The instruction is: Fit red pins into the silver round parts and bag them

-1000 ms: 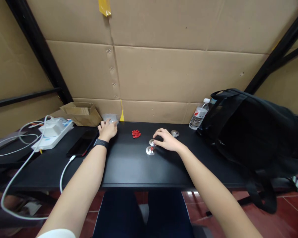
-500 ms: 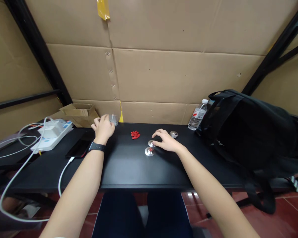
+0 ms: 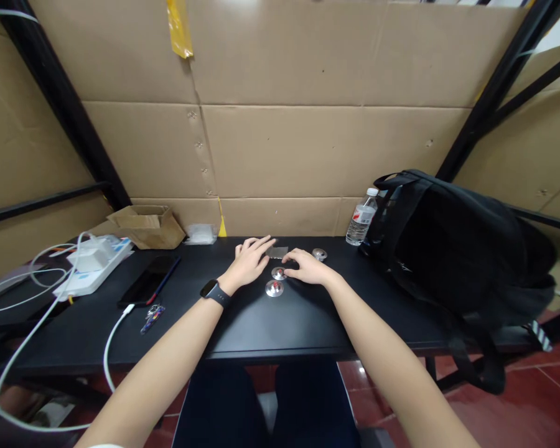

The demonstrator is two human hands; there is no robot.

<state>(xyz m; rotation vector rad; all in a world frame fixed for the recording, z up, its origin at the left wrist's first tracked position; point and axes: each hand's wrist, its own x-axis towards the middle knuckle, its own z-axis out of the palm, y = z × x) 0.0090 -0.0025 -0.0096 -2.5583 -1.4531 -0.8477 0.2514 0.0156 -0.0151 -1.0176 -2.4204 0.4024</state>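
Note:
Between my hands, near the back of the black table, is a small clear plastic bag [image 3: 277,252]. My left hand [image 3: 248,262], wearing a black watch, has its fingers stretched to the right with the bag's left edge at them. My right hand [image 3: 307,266] is just right of the bag, thumb and fingers apart, fingertips close to its right edge. Beside my right thumb rests a small shiny metal disc [image 3: 278,273] with a red bit on it. A similar disc [image 3: 274,288] lies nearer me. Behind my right hand is a third metal piece [image 3: 319,254].
More clear plastic bags [image 3: 200,234] lie beside a brown paper bag [image 3: 147,225]. A phone [image 3: 147,280], keyring [image 3: 152,318] and white power strip [image 3: 93,267] are at left. A water bottle [image 3: 361,218] and black backpack [image 3: 466,249] stand at right, before a cardboard wall [image 3: 280,149].
My left hand has moved right from the plastic bags, and a clear bag now shows between my hands. The red pile is out of sight around my left hand. My right hand has barely moved.

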